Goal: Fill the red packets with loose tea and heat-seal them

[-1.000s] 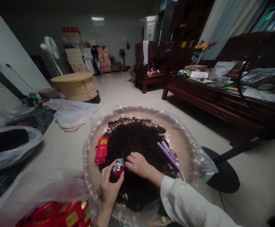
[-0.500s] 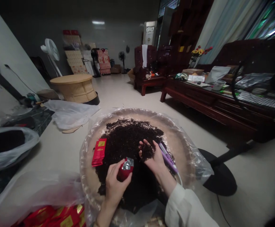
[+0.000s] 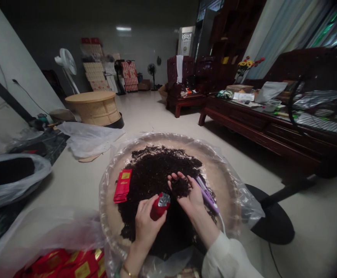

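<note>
Nearby, purple tool (image 3: 208, 197), red packets (image 3: 123, 186), dark leaves (image 3: 153, 170)

1. Loose leaves (image 3: 156, 166) are heaped in a tray (image 3: 226, 185); packets (image 3: 123, 186) are laid left, a clamp tool (image 3: 210, 200) right.
2. A pouch (image 3: 161, 206) is held left of the right hand (image 3: 193, 199).
3. Near left, more packets (image 3: 66, 265) are contained in a bag (image 3: 52, 224).

Insp. notes: held pouch (image 3: 154, 211) red, mouth silver. Packet stack (image 3: 123, 187) red w/ gold label blocks. Leafy heap (image 3: 153, 166) v. dk brn, near blk. Hand tool (image 3: 209, 200) purple, its cord (image 3: 222, 223) wht. Tray (image 3: 227, 189) tan. Sleeve (image 3: 227, 256) off-wht, plain. Bagged packets (image 3: 83, 267) red w/ gold squares. Drum-shaped stand (image 3: 95, 112) lt tan. Rear stack (image 3: 130, 76) red/pale pattern. Low table (image 3: 240, 120) dk red-brn. Flowers (image 3: 245, 65) yel & red
</note>
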`<act>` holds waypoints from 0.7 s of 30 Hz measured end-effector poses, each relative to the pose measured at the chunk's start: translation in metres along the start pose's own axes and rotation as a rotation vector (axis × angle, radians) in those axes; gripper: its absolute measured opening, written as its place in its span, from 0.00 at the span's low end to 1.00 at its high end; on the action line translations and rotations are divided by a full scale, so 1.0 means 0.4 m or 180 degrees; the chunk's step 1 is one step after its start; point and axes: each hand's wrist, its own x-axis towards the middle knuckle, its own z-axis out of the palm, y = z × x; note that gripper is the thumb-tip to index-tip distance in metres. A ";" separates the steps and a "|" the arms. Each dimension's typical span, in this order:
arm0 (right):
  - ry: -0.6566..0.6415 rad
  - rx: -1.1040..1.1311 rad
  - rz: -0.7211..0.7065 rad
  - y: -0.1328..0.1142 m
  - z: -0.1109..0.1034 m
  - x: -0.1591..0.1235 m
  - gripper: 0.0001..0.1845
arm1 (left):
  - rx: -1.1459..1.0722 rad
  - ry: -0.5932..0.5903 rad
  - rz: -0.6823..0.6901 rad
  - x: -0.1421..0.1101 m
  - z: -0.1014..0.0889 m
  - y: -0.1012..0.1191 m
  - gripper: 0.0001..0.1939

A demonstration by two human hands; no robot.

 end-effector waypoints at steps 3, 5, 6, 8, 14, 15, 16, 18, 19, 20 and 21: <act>0.0022 0.0065 -0.0112 -0.003 0.023 -0.014 0.13 | 0.0039 0.0011 -0.0009 -0.002 0.004 0.000 0.20; -0.0005 0.0073 -0.0183 -0.003 0.040 -0.022 0.12 | 0.0052 0.0032 -0.0032 -0.004 0.007 0.000 0.20; -0.0020 0.0065 -0.0213 -0.002 0.048 -0.026 0.12 | 0.0056 0.0044 -0.0046 -0.005 0.008 0.000 0.20; -0.0050 0.0017 -0.0290 0.006 0.063 -0.033 0.12 | 0.0060 0.0071 -0.0064 -0.005 0.010 0.000 0.20; -0.0164 -0.0740 -0.0758 0.053 0.087 -0.054 0.17 | 0.0110 0.0145 -0.0098 -0.006 0.013 0.000 0.22; -0.0185 -0.0920 -0.0792 0.059 0.088 -0.058 0.19 | 0.0121 0.0140 -0.0115 -0.006 0.013 0.000 0.22; -0.0220 -0.1079 -0.0805 0.063 0.088 -0.062 0.21 | 0.0132 0.0127 -0.0140 -0.007 0.013 -0.001 0.23; -0.0339 -0.1336 -0.0779 0.067 0.086 -0.068 0.26 | 0.0154 0.0081 -0.0211 -0.008 0.013 -0.001 0.24; -0.0422 -0.1442 -0.0747 0.068 0.086 -0.071 0.28 | 0.0156 0.0067 -0.0235 -0.009 0.013 -0.001 0.24; -0.0515 -0.1537 -0.0714 0.069 0.085 -0.073 0.31 | 0.0152 0.0060 -0.0255 -0.010 0.013 -0.001 0.24; -0.0609 -0.1625 -0.0697 0.071 0.084 -0.076 0.32 | 0.0142 0.0060 -0.0269 -0.011 0.013 -0.002 0.24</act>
